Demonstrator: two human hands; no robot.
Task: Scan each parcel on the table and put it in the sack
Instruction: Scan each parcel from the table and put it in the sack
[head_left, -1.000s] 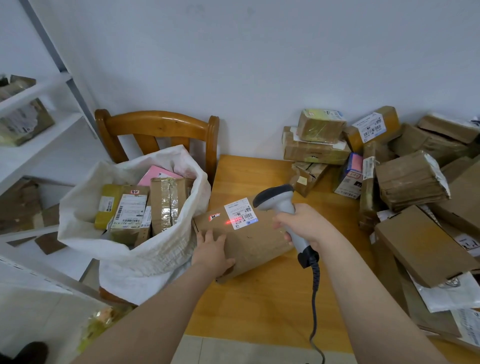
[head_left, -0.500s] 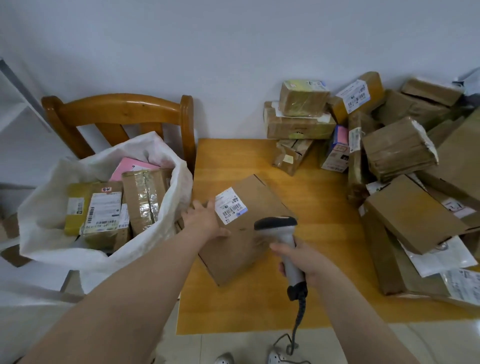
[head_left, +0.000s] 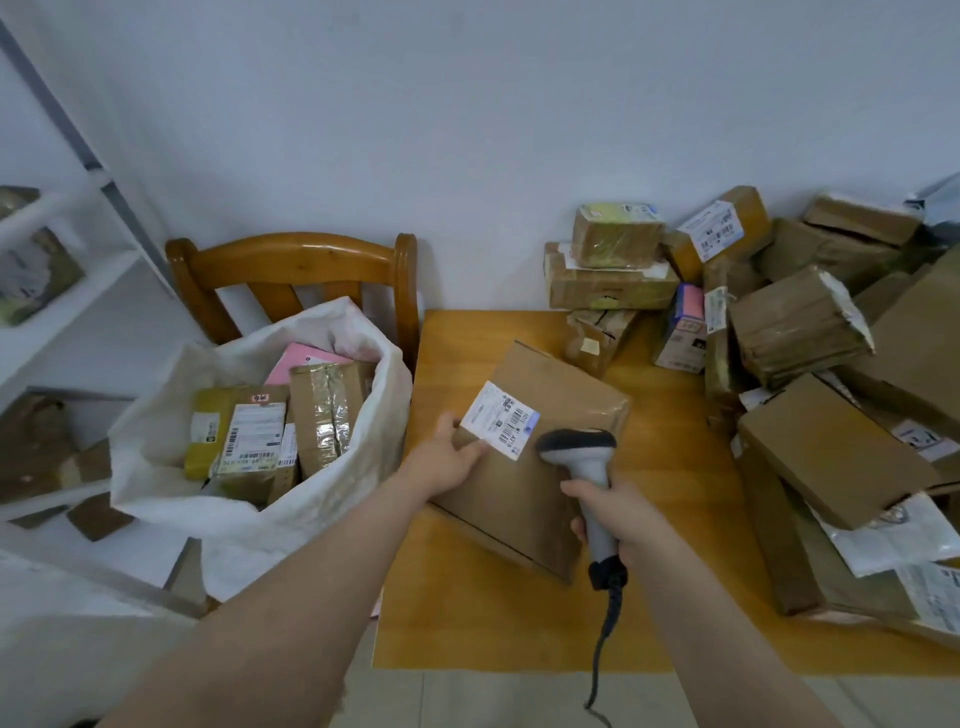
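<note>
A flat brown parcel (head_left: 561, 395) with a white barcode label (head_left: 500, 419) lies tilted on the wooden table (head_left: 519, 623). My left hand (head_left: 447, 457) grips its left edge, thumb on top beside the label. My right hand (head_left: 615, 512) holds a grey barcode scanner (head_left: 582, 457) by the handle, its head over the parcel just right of the label. The white sack (head_left: 249, 499) sits on a wooden chair (head_left: 296, 265) left of the table, open, with several parcels inside.
A heap of brown parcels (head_left: 800, 332) covers the table's right side and back corner. White shelves (head_left: 57, 312) with parcels stand at the far left. The scanner's cable (head_left: 602, 649) hangs over the table's front edge.
The red scan line on the label is gone. My right hand has drawn the scanner back toward me, lower over the parcel. My left hand has shifted to the parcel's left edge by the label.
</note>
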